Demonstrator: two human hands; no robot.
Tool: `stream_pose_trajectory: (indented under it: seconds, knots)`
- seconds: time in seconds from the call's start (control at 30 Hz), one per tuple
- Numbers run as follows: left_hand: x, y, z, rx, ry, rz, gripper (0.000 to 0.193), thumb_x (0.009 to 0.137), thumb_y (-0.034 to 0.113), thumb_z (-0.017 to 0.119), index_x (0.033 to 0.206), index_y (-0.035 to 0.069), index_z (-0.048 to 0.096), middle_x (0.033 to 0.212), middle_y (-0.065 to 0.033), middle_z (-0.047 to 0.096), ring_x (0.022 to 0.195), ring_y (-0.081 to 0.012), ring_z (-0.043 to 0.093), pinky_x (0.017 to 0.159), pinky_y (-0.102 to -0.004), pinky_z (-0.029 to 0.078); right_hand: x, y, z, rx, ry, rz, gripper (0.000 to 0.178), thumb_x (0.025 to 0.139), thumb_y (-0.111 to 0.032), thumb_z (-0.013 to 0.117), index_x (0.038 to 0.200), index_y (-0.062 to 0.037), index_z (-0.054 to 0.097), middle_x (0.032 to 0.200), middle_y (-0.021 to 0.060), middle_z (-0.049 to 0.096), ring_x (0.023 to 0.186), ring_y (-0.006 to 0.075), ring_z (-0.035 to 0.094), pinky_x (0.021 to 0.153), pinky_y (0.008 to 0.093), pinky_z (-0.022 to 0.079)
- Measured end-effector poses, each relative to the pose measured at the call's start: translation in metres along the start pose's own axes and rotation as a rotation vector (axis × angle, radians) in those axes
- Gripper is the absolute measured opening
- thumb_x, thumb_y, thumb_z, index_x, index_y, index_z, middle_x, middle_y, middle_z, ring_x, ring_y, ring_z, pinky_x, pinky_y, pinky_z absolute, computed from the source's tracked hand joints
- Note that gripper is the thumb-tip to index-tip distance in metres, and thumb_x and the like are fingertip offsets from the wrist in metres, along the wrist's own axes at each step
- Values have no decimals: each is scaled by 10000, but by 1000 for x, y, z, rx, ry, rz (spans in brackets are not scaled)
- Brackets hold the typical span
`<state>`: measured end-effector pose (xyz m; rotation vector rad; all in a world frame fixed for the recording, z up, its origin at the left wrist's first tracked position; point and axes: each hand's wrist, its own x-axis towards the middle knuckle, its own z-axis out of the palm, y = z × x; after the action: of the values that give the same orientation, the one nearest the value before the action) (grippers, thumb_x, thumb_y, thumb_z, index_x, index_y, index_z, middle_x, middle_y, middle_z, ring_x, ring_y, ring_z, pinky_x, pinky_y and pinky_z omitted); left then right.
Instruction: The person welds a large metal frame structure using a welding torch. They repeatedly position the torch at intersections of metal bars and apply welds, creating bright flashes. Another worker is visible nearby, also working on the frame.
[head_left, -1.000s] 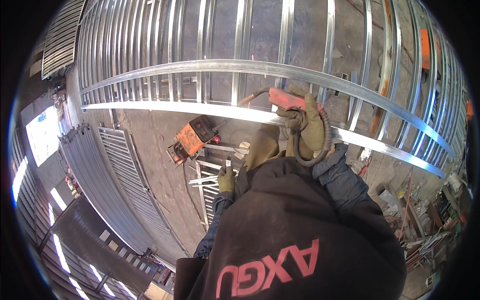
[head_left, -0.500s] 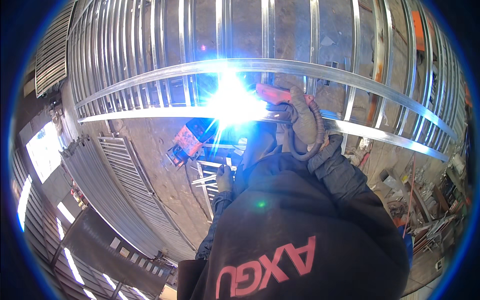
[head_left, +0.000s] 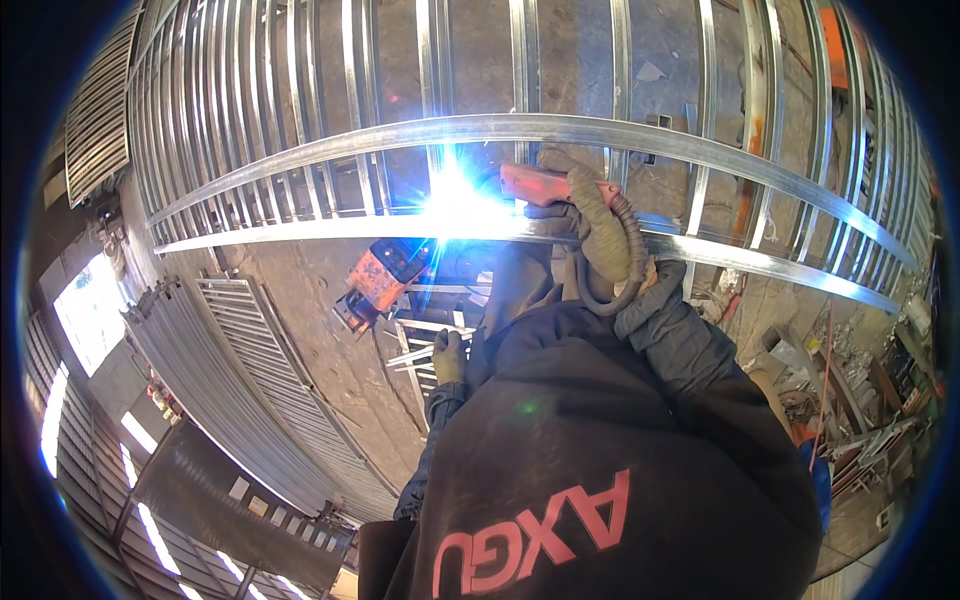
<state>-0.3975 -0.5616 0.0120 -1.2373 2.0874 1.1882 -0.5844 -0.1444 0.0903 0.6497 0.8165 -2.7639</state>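
My right hand (head_left: 604, 238), in a thick grey-green glove, is closed on a red welding electrode holder (head_left: 545, 186). Its ribbed cable (head_left: 636, 240) loops down past the wrist. Left of the holder, a blinding arc (head_left: 458, 200) burns at the nearer long steel rail (head_left: 330, 228); glare hides the rod tip and the joint. The farther rail (head_left: 560, 128) curves above it. Low at my left side hangs my left hand (head_left: 450, 356), gloved with fingers curled. Thin pale sticks (head_left: 408, 358) show beside it, but I cannot tell whether it holds them.
Several parallel steel bars (head_left: 527, 60) run away beyond the rails. An orange welding machine (head_left: 380, 277) stands on the floor left of me. Barred panels (head_left: 255, 325) and stacked corrugated sheets (head_left: 215, 375) lie farther left. Scrap metal (head_left: 870, 440) is piled at the right.
The arc's glare has shrunk, uncovering more of the rail and the welding machine. The electrode holder has shifted slightly left. My left hand stays low at my side.
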Motion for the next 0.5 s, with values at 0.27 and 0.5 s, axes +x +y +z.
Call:
stream_pose_trajectory:
  seconds: [0.27, 0.5]
  knots:
    - [-10, 19, 5, 8, -48, 37, 293, 1044, 286, 674, 1145, 12, 653, 878, -8, 626, 749, -112, 599, 687, -301, 515, -4, -4, 1, -196, 72, 85, 569, 1176, -439, 545, 1559, -18, 573, 1478, 198, 696, 1244, 208, 741, 987, 318, 659]
    - [-10, 12, 7, 3, -16, -7, 215, 1058, 273, 632, 961, 82, 639, 827, 17, 609, 761, -115, 614, 703, -317, 508, -11, -15, 17, -199, 76, 37, 624, 1161, -502, 560, 1571, -31, 577, 1348, 140, 735, 1049, 139, 763, 805, 217, 654]
